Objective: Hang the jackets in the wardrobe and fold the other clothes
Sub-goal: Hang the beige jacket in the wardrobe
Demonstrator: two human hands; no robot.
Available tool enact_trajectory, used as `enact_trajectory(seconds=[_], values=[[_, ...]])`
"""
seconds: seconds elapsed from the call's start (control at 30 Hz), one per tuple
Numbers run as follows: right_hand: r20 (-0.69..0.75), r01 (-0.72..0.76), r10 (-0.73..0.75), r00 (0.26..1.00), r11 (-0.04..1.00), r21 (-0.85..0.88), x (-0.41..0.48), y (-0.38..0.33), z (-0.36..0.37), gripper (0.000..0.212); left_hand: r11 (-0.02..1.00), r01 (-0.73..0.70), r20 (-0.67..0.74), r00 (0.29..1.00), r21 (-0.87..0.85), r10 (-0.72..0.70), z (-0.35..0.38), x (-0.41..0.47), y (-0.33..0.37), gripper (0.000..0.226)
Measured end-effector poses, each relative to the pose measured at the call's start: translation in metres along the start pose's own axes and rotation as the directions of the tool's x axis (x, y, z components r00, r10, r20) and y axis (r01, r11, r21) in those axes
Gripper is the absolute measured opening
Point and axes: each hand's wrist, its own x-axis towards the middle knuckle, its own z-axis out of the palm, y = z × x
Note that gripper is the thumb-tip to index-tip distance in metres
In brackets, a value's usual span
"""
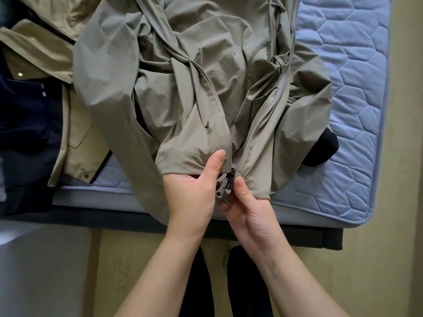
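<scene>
The left hand point(194, 193) gripped the jacket point(183, 65) hem beside the zip, thumb on top; the right hand point(249, 209) pinched the opposite hem corner at the zip slider point(230, 179). Risk: slack, creased cloth could jam in the slider, or the zip ends could misalign, if the hems sat uneven. The jacket lay front-up on the bed point(354, 88), long axis running from hem at the near edge away from the person.

Both bare forearms reach forward and converge. The left hand point(194, 188) pinches the hem of the jacket point(183, 76) — thumb on top, fingers underneath — and the right hand point(251, 211) pinches the opposite edge just beside it.
</scene>
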Motion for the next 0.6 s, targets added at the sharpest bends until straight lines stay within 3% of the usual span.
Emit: enact_trajectory(seconds=[0.23,0.4,0.6], values=[[0.005,0.084,-0.084,0.996,0.996,0.002,-0.004,-0.003,0.0,0.029,0.99,-0.087,0.126,0.989,0.112,0.072,-0.001,0.004,0.004,0.027],[-0.124,0.134,-0.134,0.983,0.991,-0.006,-0.007,-0.005,0.001,0.044,0.952,-0.135,0.306,0.951,0.276,0.046,-0.008,0.012,0.004,0.015],[-0.172,0.184,-0.181,0.968,0.983,0.001,-0.001,-0.005,-0.001,0.023,0.946,-0.065,0.393,0.917,0.317,-0.068,-0.011,0.014,-0.003,0.019]])
